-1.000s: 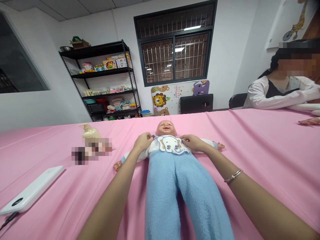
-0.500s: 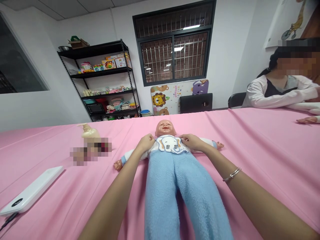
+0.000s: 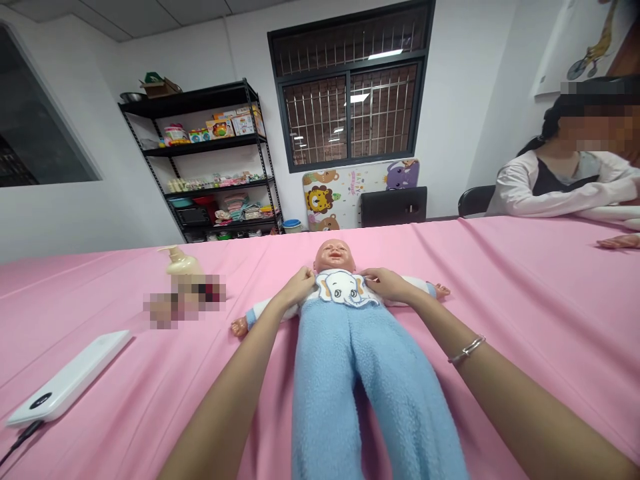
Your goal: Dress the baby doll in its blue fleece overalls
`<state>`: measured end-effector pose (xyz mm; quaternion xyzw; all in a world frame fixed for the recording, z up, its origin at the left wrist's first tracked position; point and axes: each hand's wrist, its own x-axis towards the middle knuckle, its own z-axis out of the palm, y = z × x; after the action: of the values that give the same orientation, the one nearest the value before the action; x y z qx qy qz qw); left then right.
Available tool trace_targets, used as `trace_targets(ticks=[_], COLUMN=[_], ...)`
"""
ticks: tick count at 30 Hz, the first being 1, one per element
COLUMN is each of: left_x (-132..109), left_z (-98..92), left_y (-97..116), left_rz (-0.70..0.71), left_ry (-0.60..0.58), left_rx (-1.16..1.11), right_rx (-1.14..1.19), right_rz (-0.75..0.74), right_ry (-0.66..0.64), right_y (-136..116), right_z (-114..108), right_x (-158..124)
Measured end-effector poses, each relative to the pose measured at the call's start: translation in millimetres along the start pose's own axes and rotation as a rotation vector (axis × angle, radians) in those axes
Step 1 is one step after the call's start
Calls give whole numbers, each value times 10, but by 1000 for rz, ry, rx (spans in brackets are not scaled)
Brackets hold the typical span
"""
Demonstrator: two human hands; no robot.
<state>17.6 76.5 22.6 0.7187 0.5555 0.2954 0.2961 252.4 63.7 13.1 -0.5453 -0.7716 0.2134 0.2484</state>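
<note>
A baby doll (image 3: 335, 255) lies on its back, head away from me and arms spread. It wears fluffy blue trousers (image 3: 327, 373) below a white bib front with an elephant face (image 3: 347, 291). My left hand (image 3: 300, 287) is closed at the bib's left upper edge, by the doll's shoulder, fingers pinched on the cloth. At the opposite upper edge, my right hand (image 3: 387, 283) has its bent fingers closed on the bib cloth. The fingertips of both hands are partly hidden.
Pink cloth (image 3: 525, 320) covers the table. To the left are a cream pump bottle (image 3: 183, 262), blurred items and a white power bank (image 3: 73, 377) with a cable. A person (image 3: 560, 180) sits at the right, a hand (image 3: 620, 241) on the table. Shelves (image 3: 200, 143) stand behind.
The whole view has shifted slightly, so everything sits a little further right. Both hands stay at the bib's upper edges, and the doll lies as before.
</note>
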Motion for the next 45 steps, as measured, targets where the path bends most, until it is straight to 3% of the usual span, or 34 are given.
trace_targets(ticks=[11, 22, 32, 35, 40, 45], left_x=[74, 46, 55, 56, 25, -4], left_z=[-20, -41, -63, -83, -96, -98], left_y=[-76, -41, -55, -47, 28, 87], left_rz=[-59, -62, 77, 160, 326, 248], left_ry=[50, 118, 204, 221, 151, 67], left_rx=[220, 271, 353, 373, 474, 571], right_rx=[-85, -187, -87, -61, -50, -71], right_rz=[88, 129, 175, 157, 133, 152], right_ry=[137, 199, 350, 338, 277, 243], right_y=[42, -90, -28, 11, 18, -18], right_z=[33, -31, -35, -20, -17, -33], right_x=[0, -53, -64, -48, -37, -45])
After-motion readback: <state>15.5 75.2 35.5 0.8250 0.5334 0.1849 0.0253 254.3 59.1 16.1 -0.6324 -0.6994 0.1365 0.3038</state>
